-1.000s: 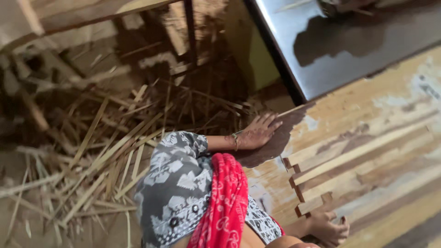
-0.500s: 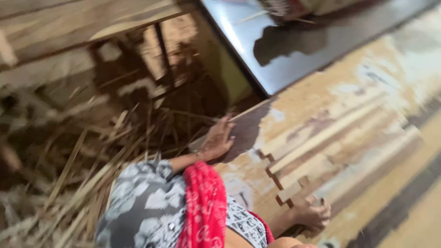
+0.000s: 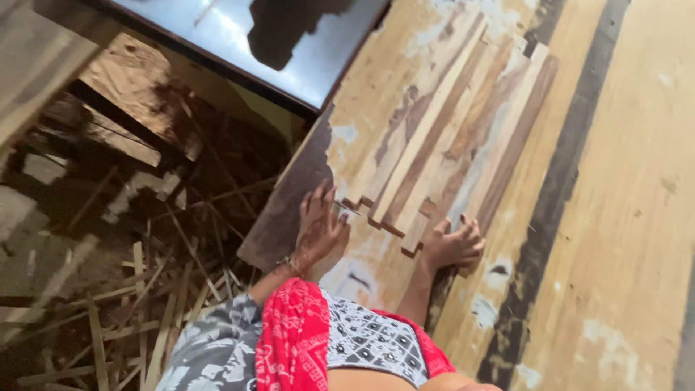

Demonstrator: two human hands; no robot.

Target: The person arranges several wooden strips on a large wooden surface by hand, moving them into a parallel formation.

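**Inspector A:** Head view. A broad wooden worktop (image 3: 615,217) is recorded, pale and worn, with patches of whitish residue and one dark stripe (image 3: 557,181) running along its length. A glossy metal sheet (image 3: 239,36) is noted at the upper left. Below the table edge, a floor littered with thin wood offcuts (image 3: 130,304) is seen.

**Inspector B:** And the workpiece?

**Inspector A:** A panel of glued wooden strips (image 3: 449,137), alternating light and brown, is laid flat on the worktop. Its near end is stepped, the strips ending at unequal lengths. About seven strips are counted; the exact number cannot be told.

**Inspector B:** Hands?

**Inspector A:** Two are counted. The left hand (image 3: 318,232) is laid flat, fingers spread, nothing gripped, at the panel's near left corner by the table edge; a bangle (image 3: 287,262) is worn at the wrist. The right hand (image 3: 452,246) is pressed open against the stepped ends of the strips, fingers splayed, nothing enclosed. A patterned grey garment and a red cloth (image 3: 293,340) are seen below.

**Inspector B:** Changes against the earlier frames?

**Inspector A:** The view has been swung so the panel now runs upward. Both hands are found closer together, the right one brought up onto the strip ends.
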